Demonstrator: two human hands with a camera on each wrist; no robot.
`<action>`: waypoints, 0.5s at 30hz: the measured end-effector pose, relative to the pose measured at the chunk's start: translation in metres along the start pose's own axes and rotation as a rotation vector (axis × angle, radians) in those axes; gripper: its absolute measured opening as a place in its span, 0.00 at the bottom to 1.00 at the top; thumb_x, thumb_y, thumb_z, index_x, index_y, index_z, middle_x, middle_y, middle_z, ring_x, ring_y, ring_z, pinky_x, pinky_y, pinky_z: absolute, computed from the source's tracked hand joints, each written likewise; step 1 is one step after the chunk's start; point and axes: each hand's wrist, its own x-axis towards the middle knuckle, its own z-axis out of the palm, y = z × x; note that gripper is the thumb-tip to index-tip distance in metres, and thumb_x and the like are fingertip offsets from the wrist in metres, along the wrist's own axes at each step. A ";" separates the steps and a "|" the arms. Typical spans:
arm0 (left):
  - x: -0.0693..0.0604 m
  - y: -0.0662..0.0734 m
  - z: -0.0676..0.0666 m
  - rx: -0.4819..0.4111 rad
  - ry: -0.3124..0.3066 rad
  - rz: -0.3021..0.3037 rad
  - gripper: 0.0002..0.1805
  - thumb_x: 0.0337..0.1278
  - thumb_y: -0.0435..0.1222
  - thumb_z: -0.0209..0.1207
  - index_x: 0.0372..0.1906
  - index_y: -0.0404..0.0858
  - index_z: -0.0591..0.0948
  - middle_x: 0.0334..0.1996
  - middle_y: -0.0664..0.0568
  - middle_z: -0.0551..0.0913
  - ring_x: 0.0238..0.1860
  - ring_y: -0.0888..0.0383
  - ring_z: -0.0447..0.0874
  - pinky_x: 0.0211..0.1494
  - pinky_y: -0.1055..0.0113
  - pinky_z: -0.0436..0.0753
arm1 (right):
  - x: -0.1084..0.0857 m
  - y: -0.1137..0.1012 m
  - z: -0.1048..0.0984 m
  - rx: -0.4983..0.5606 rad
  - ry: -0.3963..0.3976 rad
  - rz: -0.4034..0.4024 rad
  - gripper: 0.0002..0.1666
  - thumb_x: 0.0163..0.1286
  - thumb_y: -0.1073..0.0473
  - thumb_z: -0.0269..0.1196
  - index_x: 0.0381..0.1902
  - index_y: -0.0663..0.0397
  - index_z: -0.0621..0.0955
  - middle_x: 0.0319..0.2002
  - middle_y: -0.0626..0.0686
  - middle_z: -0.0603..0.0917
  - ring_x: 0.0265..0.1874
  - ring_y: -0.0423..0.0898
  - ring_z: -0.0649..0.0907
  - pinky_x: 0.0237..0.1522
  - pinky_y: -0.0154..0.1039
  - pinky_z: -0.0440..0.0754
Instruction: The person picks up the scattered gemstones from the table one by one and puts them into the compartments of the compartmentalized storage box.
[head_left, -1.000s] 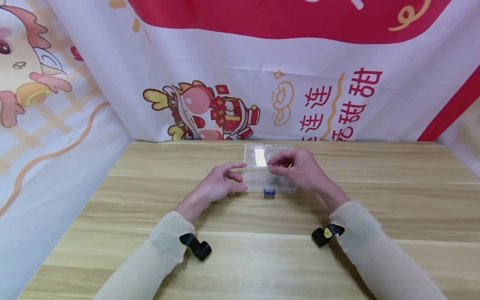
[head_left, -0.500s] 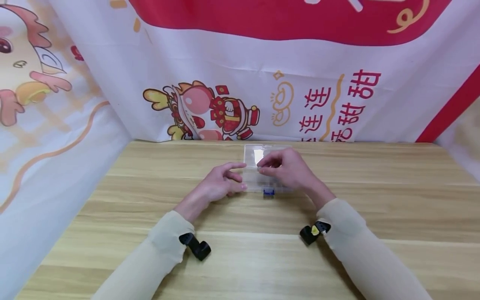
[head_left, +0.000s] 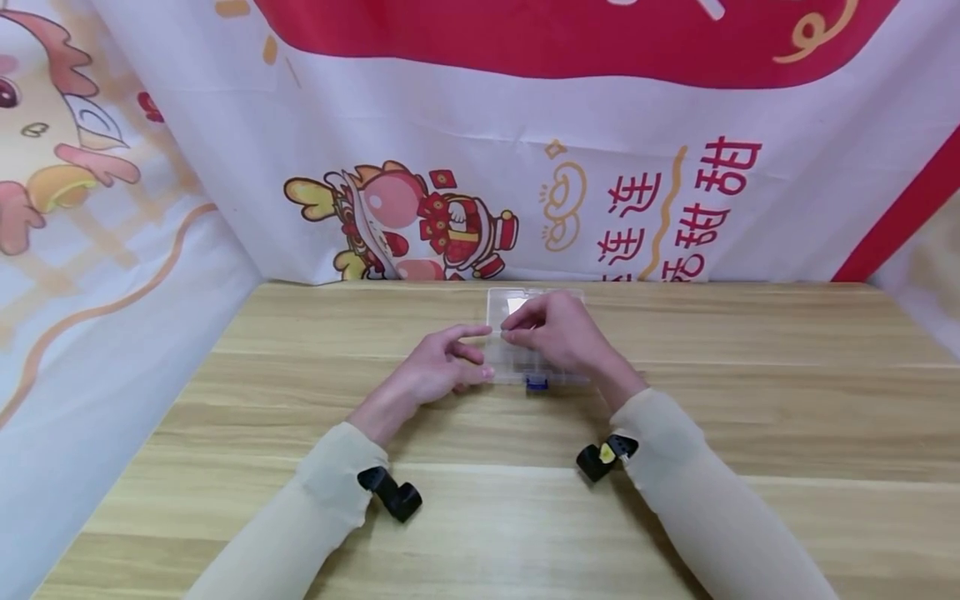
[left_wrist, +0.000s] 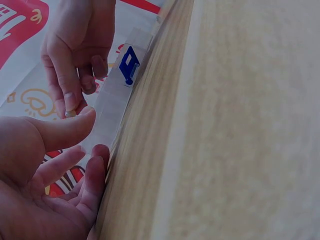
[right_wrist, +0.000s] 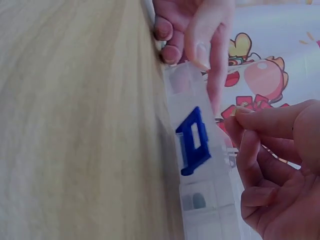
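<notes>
A clear plastic compartment box lies near the table's back edge, its lid laid back toward the wall. A blue latch sits on its near side. My left hand rests at the box's left end, thumb and index finger extended and the other fingers bent. Over the box's left part, my right hand pinches a tiny pale yellowish piece between thumb and index finger. Its exact kind is too small to tell. Small dark round things show through one compartment.
The wooden table stretches toward me and to both sides. Behind the box hangs a white and red printed cloth, and another printed cloth covers the left side. Black wrist cameras stick out from both sleeves.
My right hand has moved left across the box, from its right half to its left part, still pinching the tiny piece. The left hand and the box have stayed in place.
</notes>
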 end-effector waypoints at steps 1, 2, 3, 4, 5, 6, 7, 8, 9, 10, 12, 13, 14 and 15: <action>0.000 0.000 0.000 0.000 -0.002 -0.001 0.35 0.65 0.38 0.72 0.74 0.59 0.75 0.57 0.47 0.82 0.47 0.52 0.84 0.45 0.65 0.85 | 0.000 0.000 0.001 0.000 -0.001 0.002 0.07 0.72 0.58 0.71 0.46 0.45 0.92 0.43 0.49 0.90 0.43 0.48 0.82 0.44 0.40 0.82; 0.000 0.000 0.000 0.000 -0.003 -0.004 0.35 0.65 0.38 0.72 0.74 0.59 0.75 0.57 0.47 0.82 0.48 0.52 0.84 0.45 0.65 0.85 | 0.000 -0.001 0.001 0.000 -0.002 0.005 0.07 0.72 0.58 0.71 0.46 0.46 0.92 0.43 0.49 0.90 0.43 0.48 0.82 0.44 0.40 0.82; 0.000 0.001 0.000 0.001 -0.003 -0.006 0.35 0.65 0.38 0.72 0.74 0.60 0.75 0.58 0.47 0.82 0.48 0.52 0.84 0.45 0.65 0.85 | 0.001 -0.001 0.002 0.001 -0.002 0.009 0.07 0.72 0.58 0.72 0.46 0.46 0.92 0.43 0.49 0.89 0.42 0.48 0.82 0.43 0.40 0.82; 0.000 0.001 0.000 0.001 -0.003 -0.008 0.35 0.65 0.38 0.72 0.74 0.60 0.75 0.58 0.47 0.82 0.48 0.52 0.84 0.45 0.65 0.85 | 0.001 -0.001 0.003 -0.001 -0.003 0.013 0.07 0.72 0.58 0.72 0.46 0.46 0.92 0.43 0.49 0.89 0.42 0.48 0.82 0.43 0.40 0.82; 0.000 0.001 0.000 0.000 -0.002 -0.013 0.35 0.65 0.38 0.72 0.74 0.60 0.75 0.58 0.48 0.82 0.48 0.52 0.84 0.45 0.65 0.85 | 0.001 -0.002 0.003 0.000 -0.003 0.019 0.06 0.72 0.58 0.72 0.45 0.46 0.92 0.43 0.49 0.89 0.42 0.48 0.82 0.42 0.40 0.81; 0.000 0.002 0.000 0.000 -0.002 -0.015 0.35 0.65 0.38 0.72 0.74 0.61 0.75 0.58 0.48 0.82 0.48 0.52 0.84 0.45 0.65 0.85 | 0.001 -0.002 0.004 0.002 -0.005 0.026 0.06 0.72 0.58 0.72 0.45 0.46 0.92 0.43 0.50 0.89 0.42 0.48 0.82 0.42 0.40 0.81; 0.000 0.002 0.000 -0.001 -0.002 -0.016 0.35 0.65 0.38 0.72 0.74 0.61 0.75 0.58 0.48 0.82 0.48 0.51 0.84 0.46 0.65 0.85 | 0.001 -0.001 0.004 0.003 -0.007 0.028 0.06 0.72 0.59 0.72 0.45 0.46 0.92 0.42 0.50 0.89 0.41 0.48 0.82 0.42 0.40 0.81; 0.000 0.002 0.000 -0.003 -0.003 -0.018 0.35 0.65 0.38 0.72 0.74 0.61 0.75 0.58 0.48 0.82 0.48 0.51 0.84 0.46 0.65 0.85 | 0.001 -0.001 0.005 0.003 -0.011 0.030 0.06 0.71 0.59 0.72 0.44 0.46 0.92 0.42 0.50 0.89 0.41 0.48 0.82 0.41 0.40 0.81; -0.001 0.002 0.000 -0.005 -0.004 -0.019 0.35 0.65 0.38 0.72 0.74 0.61 0.75 0.58 0.48 0.82 0.49 0.51 0.84 0.46 0.65 0.85 | 0.001 -0.001 0.006 0.001 -0.014 0.032 0.06 0.71 0.59 0.72 0.44 0.46 0.92 0.42 0.50 0.89 0.41 0.48 0.82 0.41 0.40 0.81; 0.000 0.002 0.001 -0.008 -0.006 -0.019 0.35 0.65 0.39 0.72 0.74 0.61 0.75 0.58 0.48 0.82 0.49 0.52 0.84 0.46 0.65 0.85 | 0.001 -0.002 0.006 -0.001 -0.016 0.030 0.05 0.71 0.59 0.73 0.43 0.46 0.92 0.42 0.50 0.89 0.41 0.48 0.82 0.41 0.40 0.81; 0.000 0.002 0.001 -0.011 -0.007 -0.019 0.35 0.65 0.39 0.72 0.74 0.61 0.75 0.58 0.48 0.82 0.49 0.52 0.84 0.46 0.65 0.85 | 0.001 -0.002 0.007 -0.010 -0.020 0.026 0.05 0.71 0.59 0.73 0.43 0.46 0.92 0.42 0.50 0.89 0.40 0.48 0.82 0.40 0.40 0.81; 0.000 0.002 0.001 -0.011 -0.007 -0.019 0.35 0.65 0.39 0.72 0.74 0.61 0.75 0.58 0.48 0.82 0.49 0.52 0.84 0.46 0.65 0.85 | 0.002 -0.002 0.007 -0.015 -0.019 0.022 0.05 0.71 0.59 0.73 0.43 0.46 0.92 0.41 0.50 0.89 0.40 0.48 0.82 0.40 0.40 0.81; -0.001 0.002 0.000 -0.012 -0.007 -0.018 0.35 0.65 0.39 0.72 0.74 0.61 0.75 0.58 0.48 0.82 0.49 0.52 0.84 0.46 0.65 0.85 | 0.002 -0.001 0.008 -0.021 -0.017 0.019 0.05 0.70 0.58 0.73 0.42 0.45 0.92 0.41 0.49 0.89 0.40 0.47 0.82 0.40 0.39 0.81; -0.001 0.002 0.000 -0.010 -0.005 -0.017 0.35 0.65 0.39 0.72 0.74 0.61 0.75 0.58 0.48 0.82 0.49 0.52 0.84 0.46 0.65 0.85 | 0.003 -0.001 0.008 -0.026 -0.013 0.016 0.04 0.70 0.58 0.73 0.42 0.45 0.92 0.41 0.49 0.89 0.40 0.47 0.81 0.39 0.39 0.81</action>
